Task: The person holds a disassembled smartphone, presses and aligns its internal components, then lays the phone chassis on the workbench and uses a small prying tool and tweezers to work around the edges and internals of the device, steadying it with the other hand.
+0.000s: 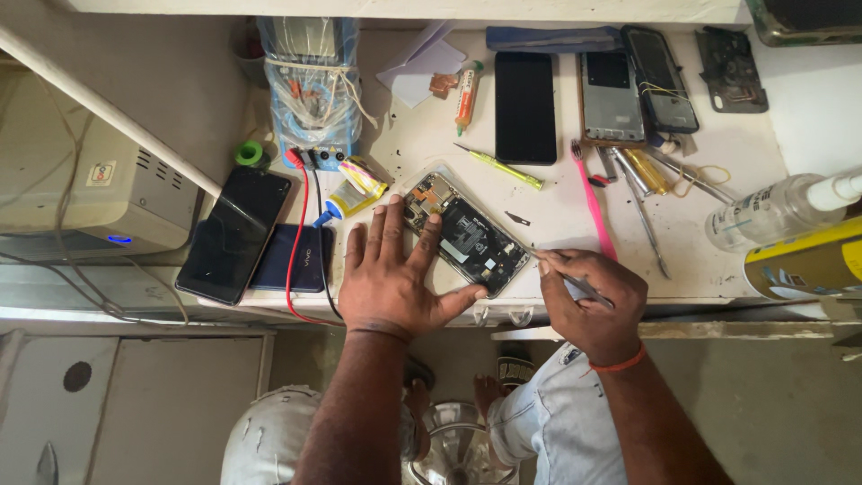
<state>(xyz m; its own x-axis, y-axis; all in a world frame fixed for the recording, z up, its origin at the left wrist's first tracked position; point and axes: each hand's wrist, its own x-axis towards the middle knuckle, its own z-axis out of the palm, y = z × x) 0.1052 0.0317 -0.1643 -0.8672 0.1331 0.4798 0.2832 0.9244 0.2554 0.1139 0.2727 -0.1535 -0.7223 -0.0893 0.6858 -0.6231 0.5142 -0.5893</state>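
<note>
An opened phone [467, 238] with its back cover off lies tilted on the white worktop [557, 211], its black inner parts showing. My left hand [395, 274] lies flat with spread fingers on the phone's near left end and holds it down. My right hand [593, 301] grips a thin metal tool [566, 278] like a pen, with its tip at the phone's lower right corner.
Two dark phones [235, 232] lie at the left beside red and black leads [301, 224]. Behind are a black screen [525, 106], two phone frames [612, 97], a green-handled screwdriver [503, 167], a pink toothbrush [594, 202], tweezers [642, 211] and a spray bottle [777, 211].
</note>
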